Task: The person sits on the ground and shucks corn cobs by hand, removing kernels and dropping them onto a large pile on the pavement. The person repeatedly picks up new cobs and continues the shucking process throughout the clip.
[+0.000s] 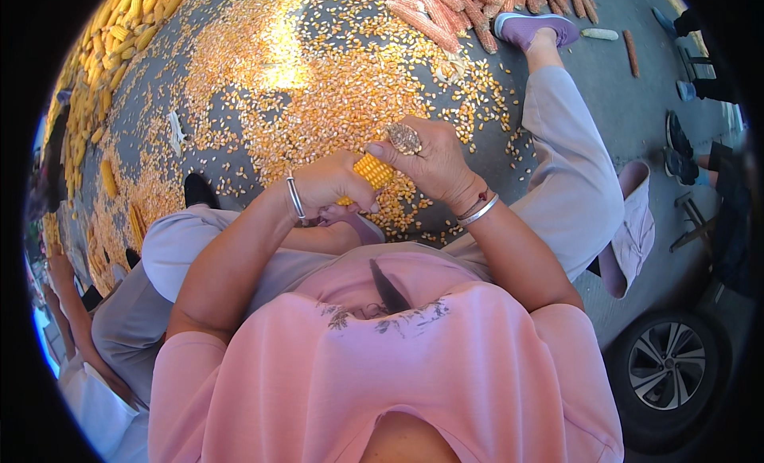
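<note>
My left hand (333,183) is closed around an ear of yellow corn (372,171) held in front of my lap; rows of kernels show between my two hands. Pressed up against it from the right is my right hand (438,162), its thumb close to the ear. The right fingers are wrapped round a corn cob (404,139), of which only the blunt, rough brownish end sticks out at the top; the rest is hidden in the hand. Loose corn kernels (342,105) lie spread on the dark ground below and beyond both hands.
Unshelled yellow ears (119,33) are heaped at the far left. Bare reddish cobs (454,9) lie piled at the far edge, beside my outstretched purple shoe (535,30). Another person's arm (76,304) shows at left. A car wheel (667,366) stands at lower right.
</note>
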